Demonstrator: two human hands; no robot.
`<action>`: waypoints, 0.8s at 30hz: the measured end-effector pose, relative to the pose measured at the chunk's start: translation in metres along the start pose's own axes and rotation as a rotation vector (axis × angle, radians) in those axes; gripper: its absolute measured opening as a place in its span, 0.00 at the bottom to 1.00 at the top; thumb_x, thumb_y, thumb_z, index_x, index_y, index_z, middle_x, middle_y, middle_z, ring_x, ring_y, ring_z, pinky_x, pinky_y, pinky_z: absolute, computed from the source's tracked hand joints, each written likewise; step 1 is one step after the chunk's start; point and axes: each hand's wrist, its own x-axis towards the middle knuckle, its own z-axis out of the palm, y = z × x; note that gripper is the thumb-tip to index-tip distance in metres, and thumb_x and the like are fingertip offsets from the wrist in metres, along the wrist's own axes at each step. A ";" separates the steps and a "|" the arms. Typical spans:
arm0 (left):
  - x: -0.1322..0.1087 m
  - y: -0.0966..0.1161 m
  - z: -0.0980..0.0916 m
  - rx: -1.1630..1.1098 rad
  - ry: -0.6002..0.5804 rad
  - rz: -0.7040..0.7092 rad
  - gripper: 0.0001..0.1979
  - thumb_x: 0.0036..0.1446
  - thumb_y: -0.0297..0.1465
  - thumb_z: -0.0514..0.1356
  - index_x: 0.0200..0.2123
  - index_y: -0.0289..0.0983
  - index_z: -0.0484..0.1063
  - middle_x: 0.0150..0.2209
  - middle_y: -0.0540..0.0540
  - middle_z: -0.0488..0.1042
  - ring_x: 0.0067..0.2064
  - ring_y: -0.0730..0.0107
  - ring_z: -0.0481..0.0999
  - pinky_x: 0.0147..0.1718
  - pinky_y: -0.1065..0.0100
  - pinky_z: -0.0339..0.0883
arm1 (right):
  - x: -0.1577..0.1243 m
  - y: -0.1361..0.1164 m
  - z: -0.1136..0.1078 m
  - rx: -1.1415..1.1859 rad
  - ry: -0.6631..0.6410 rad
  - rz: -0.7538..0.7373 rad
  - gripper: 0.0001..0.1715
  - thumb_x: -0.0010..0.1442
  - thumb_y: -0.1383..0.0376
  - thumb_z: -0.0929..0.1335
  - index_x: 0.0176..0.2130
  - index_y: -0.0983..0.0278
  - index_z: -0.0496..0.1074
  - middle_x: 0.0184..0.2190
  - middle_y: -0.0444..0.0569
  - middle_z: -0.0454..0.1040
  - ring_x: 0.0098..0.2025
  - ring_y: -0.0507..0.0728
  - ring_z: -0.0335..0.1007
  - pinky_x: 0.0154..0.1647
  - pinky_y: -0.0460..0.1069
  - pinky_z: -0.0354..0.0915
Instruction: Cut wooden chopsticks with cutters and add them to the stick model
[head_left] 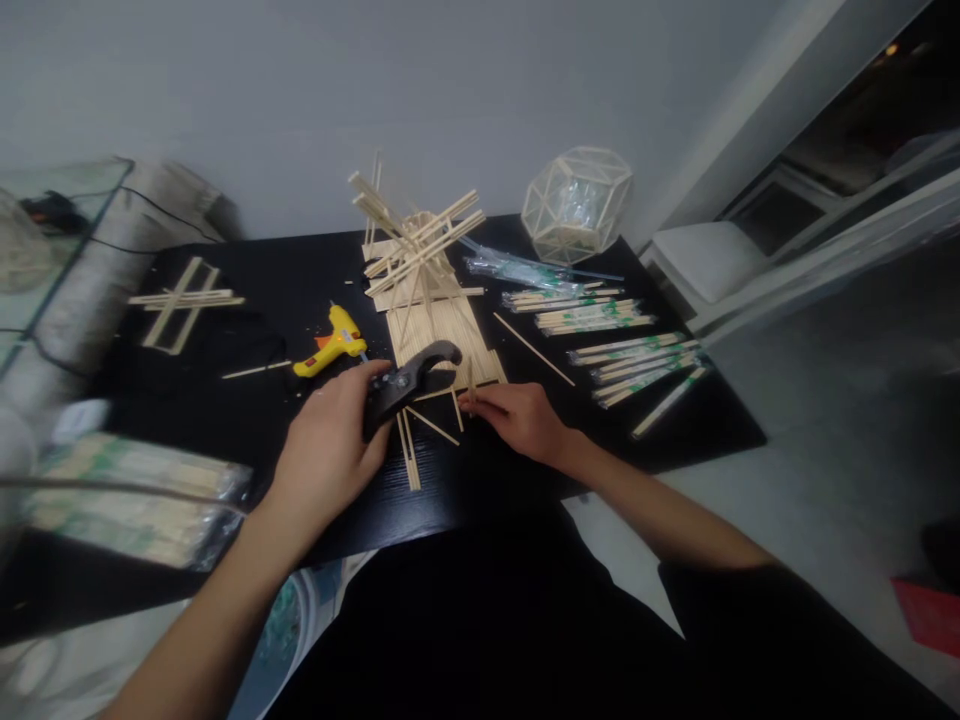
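My left hand is wrapped round the handles of black cutting pliers, whose curved jaws stand apart and point right. My right hand pinches a short wooden stick, held upright close to the jaws' tip. Beneath and beyond them lies a flat panel of wooden sticks laid side by side. A windmill-like stick model with crossed blades rises at its far end. Loose sticks lie at the near edge of the panel. A yellow glue gun rests just past my left hand.
Wrapped bundles of chopsticks cover the table's right side. A faceted stick frame stands at the back right. Crossed sticks lie at the left, with a large chopstick pack nearer. Below the table edge is a bin.
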 end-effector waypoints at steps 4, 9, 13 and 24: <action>0.000 0.010 0.001 0.218 -0.104 0.043 0.24 0.62 0.31 0.57 0.61 0.34 0.66 0.48 0.33 0.77 0.46 0.44 0.78 0.45 0.49 0.72 | 0.000 0.000 0.001 -0.023 0.017 -0.026 0.09 0.70 0.62 0.70 0.42 0.60 0.82 0.40 0.48 0.86 0.40 0.56 0.84 0.44 0.50 0.76; 0.004 0.024 0.003 0.347 -0.125 0.133 0.24 0.63 0.30 0.58 0.61 0.31 0.67 0.44 0.33 0.75 0.43 0.44 0.77 0.43 0.50 0.71 | -0.001 0.004 0.001 -0.061 0.024 -0.060 0.11 0.71 0.62 0.69 0.40 0.62 0.81 0.35 0.48 0.85 0.35 0.56 0.82 0.39 0.48 0.74; 0.008 0.032 0.003 0.402 -0.120 0.185 0.23 0.62 0.29 0.58 0.60 0.31 0.69 0.41 0.35 0.74 0.40 0.46 0.76 0.41 0.51 0.70 | -0.003 0.008 0.001 -0.075 0.020 -0.092 0.12 0.72 0.62 0.67 0.41 0.62 0.81 0.34 0.48 0.84 0.33 0.55 0.81 0.37 0.48 0.72; 0.009 0.043 -0.001 0.541 -0.196 0.158 0.21 0.64 0.29 0.58 0.60 0.33 0.68 0.40 0.37 0.73 0.41 0.49 0.76 0.42 0.55 0.70 | -0.002 0.010 0.004 -0.086 0.054 -0.148 0.12 0.72 0.63 0.68 0.41 0.65 0.80 0.33 0.49 0.83 0.32 0.54 0.79 0.35 0.46 0.70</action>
